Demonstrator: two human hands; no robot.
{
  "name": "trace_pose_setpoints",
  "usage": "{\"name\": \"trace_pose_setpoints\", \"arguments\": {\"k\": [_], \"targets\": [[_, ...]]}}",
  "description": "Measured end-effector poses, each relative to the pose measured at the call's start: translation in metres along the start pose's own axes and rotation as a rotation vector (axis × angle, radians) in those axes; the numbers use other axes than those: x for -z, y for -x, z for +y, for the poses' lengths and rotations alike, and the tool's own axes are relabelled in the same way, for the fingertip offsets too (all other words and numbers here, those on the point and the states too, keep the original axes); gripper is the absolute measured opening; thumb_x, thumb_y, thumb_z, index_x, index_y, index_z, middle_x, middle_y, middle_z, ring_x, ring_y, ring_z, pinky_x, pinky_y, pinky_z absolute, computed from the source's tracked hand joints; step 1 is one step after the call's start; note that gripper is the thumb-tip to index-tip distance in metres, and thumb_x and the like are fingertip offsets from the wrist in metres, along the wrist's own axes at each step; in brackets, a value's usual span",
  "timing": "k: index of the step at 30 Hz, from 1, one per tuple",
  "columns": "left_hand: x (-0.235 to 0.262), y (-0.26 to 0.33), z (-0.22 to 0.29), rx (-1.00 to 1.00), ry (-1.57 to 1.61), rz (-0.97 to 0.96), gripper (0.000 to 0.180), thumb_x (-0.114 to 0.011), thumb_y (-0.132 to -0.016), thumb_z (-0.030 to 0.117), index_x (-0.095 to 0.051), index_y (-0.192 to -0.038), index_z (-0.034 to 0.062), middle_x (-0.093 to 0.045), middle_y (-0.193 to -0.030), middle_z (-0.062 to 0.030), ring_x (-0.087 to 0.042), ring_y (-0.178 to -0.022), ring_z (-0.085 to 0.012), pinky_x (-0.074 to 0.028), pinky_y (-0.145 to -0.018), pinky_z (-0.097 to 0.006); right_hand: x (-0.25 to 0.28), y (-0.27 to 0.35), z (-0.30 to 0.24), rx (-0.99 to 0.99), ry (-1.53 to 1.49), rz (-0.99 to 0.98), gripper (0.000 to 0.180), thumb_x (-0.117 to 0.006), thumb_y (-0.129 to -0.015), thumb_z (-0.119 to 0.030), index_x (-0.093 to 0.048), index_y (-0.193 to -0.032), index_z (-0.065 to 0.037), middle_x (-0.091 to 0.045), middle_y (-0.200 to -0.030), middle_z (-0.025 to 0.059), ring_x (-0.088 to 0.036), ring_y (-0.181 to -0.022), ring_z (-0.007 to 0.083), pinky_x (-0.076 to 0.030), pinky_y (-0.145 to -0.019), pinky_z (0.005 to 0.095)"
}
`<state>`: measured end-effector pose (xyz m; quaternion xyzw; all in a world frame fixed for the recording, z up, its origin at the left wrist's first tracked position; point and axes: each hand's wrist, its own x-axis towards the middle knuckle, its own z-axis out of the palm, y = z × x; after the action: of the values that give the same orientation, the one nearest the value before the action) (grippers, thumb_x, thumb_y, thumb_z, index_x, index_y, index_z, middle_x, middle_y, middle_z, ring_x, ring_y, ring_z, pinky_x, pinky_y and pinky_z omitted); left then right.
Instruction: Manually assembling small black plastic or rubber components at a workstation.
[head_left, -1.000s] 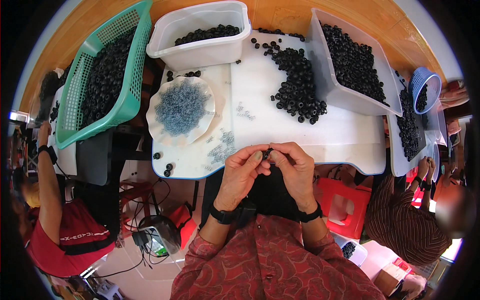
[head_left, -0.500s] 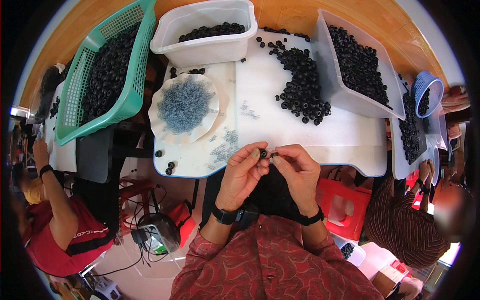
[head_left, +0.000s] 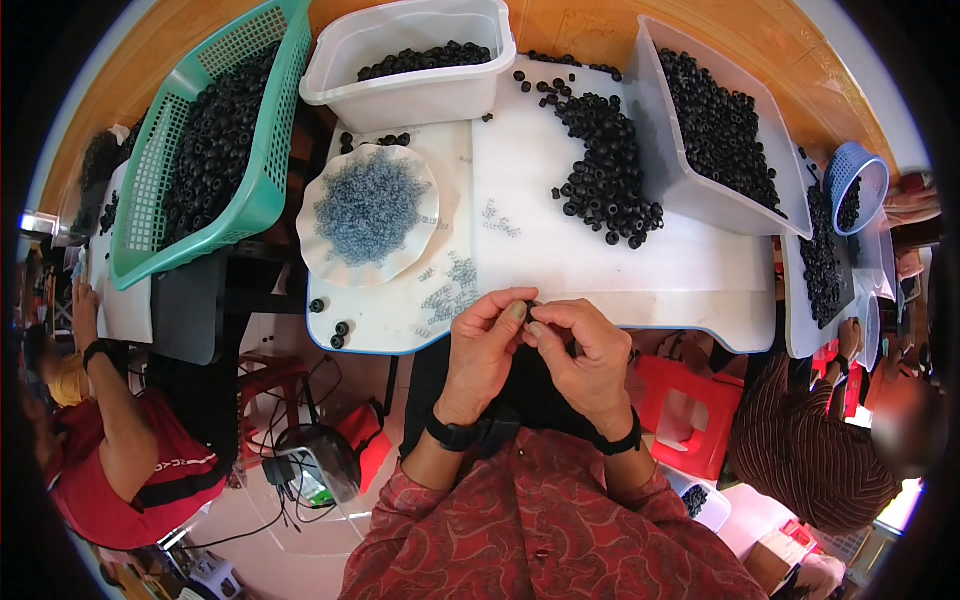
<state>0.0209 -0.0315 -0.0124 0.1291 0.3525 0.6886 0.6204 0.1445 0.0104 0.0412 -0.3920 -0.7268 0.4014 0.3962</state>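
Passable low over the white tabletop (head_left: 690, 272), near right. Blocked at far right by a heap of small black round pieces (head_left: 604, 172) and a deep translucent plastic bin (head_left: 664, 140), left by a round wavy-rimmed white plate (head_left: 417, 253).

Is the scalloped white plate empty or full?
Mostly full: small bluish pieces cover the middle of the scalloped plate, leaving its rim bare.

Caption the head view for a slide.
Left hand and right hand meet at a small black part; beyond, a scalloped plate and piled black pieces.
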Motion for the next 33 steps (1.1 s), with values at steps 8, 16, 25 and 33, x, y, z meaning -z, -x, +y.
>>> {"name": "trace_pose_setpoints", "arguments": {"k": [8,16,25,33], "targets": [[0.0,-0.001,0.0,0.029,0.136,-0.062,0.023,-0.055,-0.098,0.009,-0.062,-0.118,-0.0012,-0.066,-0.095,-0.0063,-0.059,-0.075,-0.0106,-0.052,-0.07,-0.024,-0.001,0.0,0.007,-0.184,-0.405,0.004,0.015,-0.064,-0.087,0.006,-0.065,-0.101,0.003,-0.069,-0.09,0.0081,-0.065,-0.074,0.0108,-0.054,-0.068,0.0233],[0.003,-0.001,0.001,0.107,0.275,-0.111,0.025,-0.054,-0.099,0.011,-0.061,-0.119,-0.0022,-0.066,-0.094,-0.0081,-0.061,-0.076,-0.0118,-0.054,-0.071,-0.025,0.003,0.002,0.004,-0.3,-0.6,0.021,0.021,-0.061,-0.09,0.007,-0.062,-0.111,0.005,-0.067,-0.098,0.0083,-0.064,-0.086,0.012,-0.053,-0.078,0.0247],[0.003,-0.001,0.001,0.121,0.299,-0.1,0.024,-0.054,-0.099,0.011,-0.061,-0.118,-0.0018,-0.066,-0.095,-0.0081,-0.062,-0.076,-0.0111,-0.054,-0.07,-0.025,0.001,0.003,0.013,-0.194,-0.451,0.031,0.022,-0.062,-0.09,0.005,-0.063,-0.111,0.002,-0.066,-0.1,0.0055,-0.063,-0.089,0.0102,-0.05,-0.08,0.0228],[0.006,-0.001,0.0,0.152,0.382,-0.111,0.023,-0.055,-0.098,0.01,-0.062,-0.118,-0.001,-0.067,-0.097,-0.0086,-0.063,-0.078,-0.0115,-0.055,-0.07,-0.025,0.0,0.001,0.023,-0.201,-0.395,0.056,0.022,-0.062,-0.089,0.007,-0.063,-0.11,0.002,-0.065,-0.099,0.0055,-0.063,-0.089,0.0104,-0.051,-0.079,0.0222]]}}
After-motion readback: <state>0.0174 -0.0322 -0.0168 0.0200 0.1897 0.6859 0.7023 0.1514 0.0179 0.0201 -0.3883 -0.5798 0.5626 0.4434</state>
